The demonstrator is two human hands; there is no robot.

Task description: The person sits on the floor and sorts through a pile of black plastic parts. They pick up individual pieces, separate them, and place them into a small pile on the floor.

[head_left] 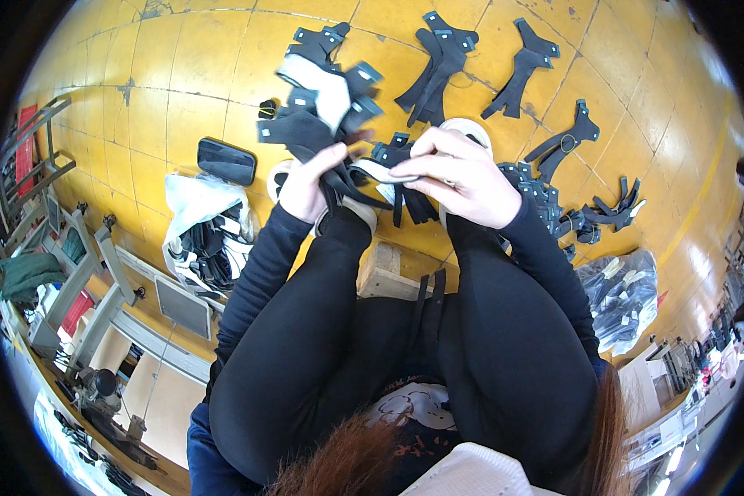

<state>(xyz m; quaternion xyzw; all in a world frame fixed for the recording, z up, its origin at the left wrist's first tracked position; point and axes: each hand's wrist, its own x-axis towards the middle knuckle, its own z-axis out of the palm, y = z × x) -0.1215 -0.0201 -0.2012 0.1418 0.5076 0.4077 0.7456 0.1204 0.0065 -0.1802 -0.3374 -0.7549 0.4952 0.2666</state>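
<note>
My left hand [306, 183] is closed around the straps of a bundle of black fabric pieces [293, 131]. The bundle's forked ends fan out beyond the fingers, smeared by motion, with a white panel [332, 99] among them. Between my hands runs a pale grey strip [376, 171]; my right hand [469, 180] pinches its end between thumb and fingers. Whether the strip belongs to the bundle I cannot tell. Below it, more black pieces [413, 202] lie on the floor between my shoes, partly hidden by my hands.
Stacks of forked black pieces [440, 70] lie on the yellow tiled floor [215, 58], with more [537, 194] at the right. Plastic bags of black parts stand at left [211, 236] and right [624, 298]. A dark oblong case [226, 161] and metal frames [99, 322] are at left.
</note>
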